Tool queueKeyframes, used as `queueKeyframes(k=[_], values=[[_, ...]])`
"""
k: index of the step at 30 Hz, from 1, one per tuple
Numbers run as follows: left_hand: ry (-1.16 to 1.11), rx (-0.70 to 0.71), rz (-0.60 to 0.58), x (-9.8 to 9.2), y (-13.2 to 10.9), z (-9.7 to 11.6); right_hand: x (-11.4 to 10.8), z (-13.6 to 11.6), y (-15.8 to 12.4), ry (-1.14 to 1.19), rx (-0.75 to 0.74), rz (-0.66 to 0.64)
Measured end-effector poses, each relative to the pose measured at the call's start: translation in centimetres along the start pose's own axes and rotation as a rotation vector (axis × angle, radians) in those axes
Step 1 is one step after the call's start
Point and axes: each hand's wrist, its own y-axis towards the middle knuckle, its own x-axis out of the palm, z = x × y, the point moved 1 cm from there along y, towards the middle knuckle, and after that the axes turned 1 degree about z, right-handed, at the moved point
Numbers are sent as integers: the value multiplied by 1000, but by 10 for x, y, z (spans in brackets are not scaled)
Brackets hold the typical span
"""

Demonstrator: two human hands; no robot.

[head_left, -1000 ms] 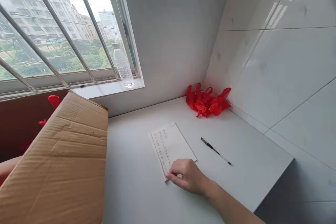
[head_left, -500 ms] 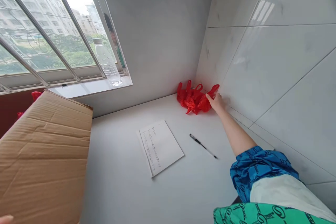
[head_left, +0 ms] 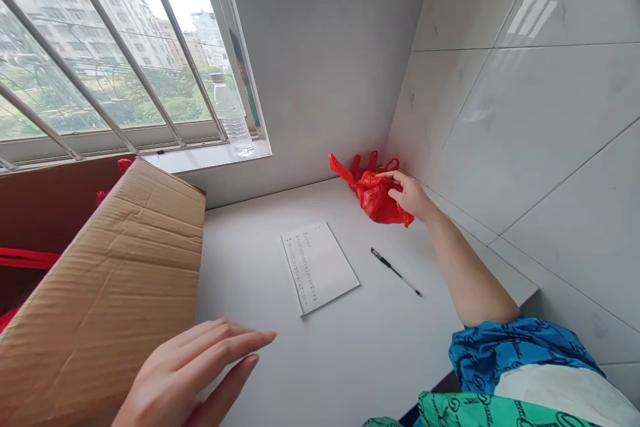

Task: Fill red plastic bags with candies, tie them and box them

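Note:
My right hand (head_left: pixel 411 195) reaches to the back corner of the white counter (head_left: pixel 360 347) and is closed on a red plastic bag (head_left: pixel 373 192) from the small pile there. My left hand (head_left: pixel 193 373) hovers low at the front, fingers stretched out and together, holding nothing, just beside the flap of a large cardboard box (head_left: pixel 107 293). A printed sheet of paper (head_left: pixel 319 265) lies flat in the middle of the counter. A black pen (head_left: pixel 395 271) lies to its right.
The open box holds more red bags (head_left: pixel 25 258) at the left. A clear water bottle (head_left: pixel 231 113) stands on the window sill (head_left: pixel 210 157) under a barred window. Tiled walls close off the back and right side.
My right hand went from the paper's corner to the red bags and now grips one, pulling the pile leftward. My left hand has come into view beside the box.

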Motion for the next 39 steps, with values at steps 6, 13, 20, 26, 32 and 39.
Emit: queueKeyframes(k=[6, 13, 20, 26, 32, 39], values=[[-99, -341, -42, 56, 6, -29, 82, -58, -44, -69, -164, -275], [19, -487, 159, 79, -6, -60, 108, -73, -104, -71, -381, -42], [-128, -592, -302, 116, -24, -88, 132, -79, -126, -289, -549, -332], [-309, -852, -130, 123, -33, -100, 144, -54, -123, -355, -421, -278], [-221, -862, 43, 114, -31, -102, 136, -48, -118, -310, -274, -140], [46, -313, -116, 108, -22, -70, 139, -67, -128, -292, -460, -130]])
